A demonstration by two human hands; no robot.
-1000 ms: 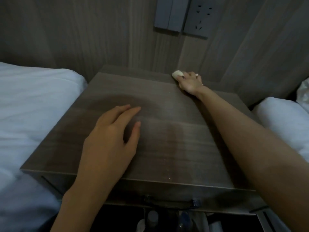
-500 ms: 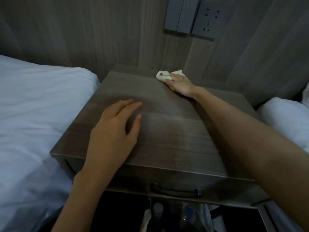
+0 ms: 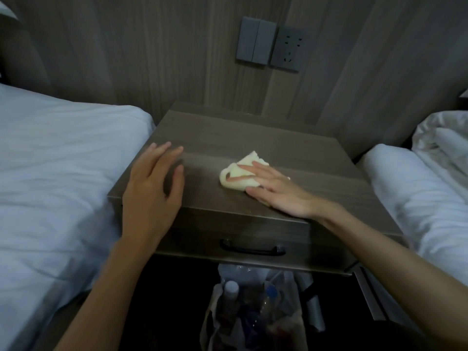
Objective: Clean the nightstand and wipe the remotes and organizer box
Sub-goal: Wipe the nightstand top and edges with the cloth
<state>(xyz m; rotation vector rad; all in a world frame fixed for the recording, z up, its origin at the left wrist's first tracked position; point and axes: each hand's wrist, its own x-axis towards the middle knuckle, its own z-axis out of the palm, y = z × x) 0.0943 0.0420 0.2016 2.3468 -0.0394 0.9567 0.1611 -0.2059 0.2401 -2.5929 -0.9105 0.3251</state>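
- right hand [image 3: 278, 191]: flat, fingers straight, pressing cloth [image 3: 238, 177] on nightstand [image 3: 253, 138] top, centre-front
- left hand [image 3: 149, 188]: fingers loose, spread, holding nothing, at nightstand's front-left corner

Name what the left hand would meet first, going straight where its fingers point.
Probably the wall panel behind the nightstand; the left hand has bare top ahead, the cloth lies to its right.

No legible text, labels, brands or numbers on anything visible.
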